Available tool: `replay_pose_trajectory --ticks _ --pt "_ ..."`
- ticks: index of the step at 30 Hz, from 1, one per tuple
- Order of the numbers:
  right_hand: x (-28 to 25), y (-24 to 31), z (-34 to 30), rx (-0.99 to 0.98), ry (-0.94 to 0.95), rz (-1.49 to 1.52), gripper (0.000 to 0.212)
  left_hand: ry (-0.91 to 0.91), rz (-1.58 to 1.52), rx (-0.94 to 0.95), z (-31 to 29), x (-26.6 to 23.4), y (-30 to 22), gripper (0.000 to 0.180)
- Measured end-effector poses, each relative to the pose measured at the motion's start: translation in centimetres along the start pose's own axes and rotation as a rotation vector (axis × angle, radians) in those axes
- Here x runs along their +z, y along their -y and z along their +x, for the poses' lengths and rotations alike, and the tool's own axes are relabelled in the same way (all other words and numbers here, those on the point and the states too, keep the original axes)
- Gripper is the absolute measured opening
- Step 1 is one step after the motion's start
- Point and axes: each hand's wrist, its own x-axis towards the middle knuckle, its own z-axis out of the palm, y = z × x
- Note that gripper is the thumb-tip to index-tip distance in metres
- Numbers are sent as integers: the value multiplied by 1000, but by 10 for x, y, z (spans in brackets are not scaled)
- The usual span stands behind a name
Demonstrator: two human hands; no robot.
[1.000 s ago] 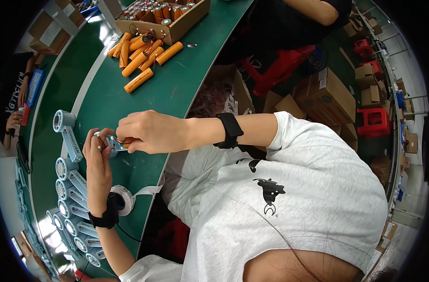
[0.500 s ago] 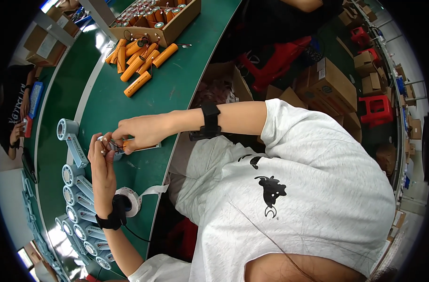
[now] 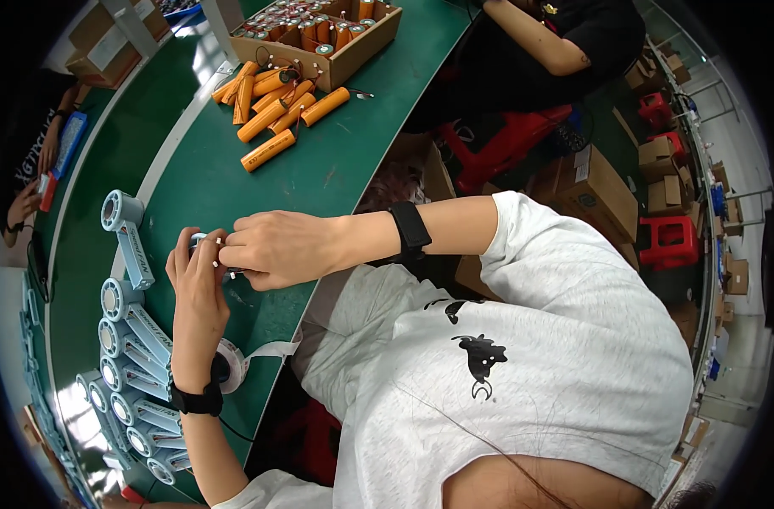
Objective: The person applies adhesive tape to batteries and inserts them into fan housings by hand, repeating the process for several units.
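My left hand is closed around a light-blue handheld fan, of which only a small piece shows between the fingers. My right hand meets it from the right, fingers bent down and pressed together at the same fan. Small white connectors and a bit of dark wire peek out between the two hands. What the right fingertips pinch is hidden beneath that hand. Beyond the left hand lies another light-blue fan. A roll of white label tape stands beside my left wrist, its strip trailing right.
Several light-blue fans lie in a row at the left on the green table. Loose orange battery cells are piled farther back, before a cardboard box full of them. Co-workers sit across and at the far right. Red stools and cartons stand right.
The orange cell seen under my right fingers is now covered by that hand. My hands are closer together, and the whole view has shifted a little.
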Motion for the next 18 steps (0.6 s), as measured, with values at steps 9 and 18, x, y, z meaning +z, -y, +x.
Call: replay_pose_trajectory --ticks 9,18 --pt "-49 25 -13 66 -186 3 17 -12 -3 35 -1 4 4 35" --pt "-65 19 -28 34 -489 146 21 2 91 61 3 5 -5 37"
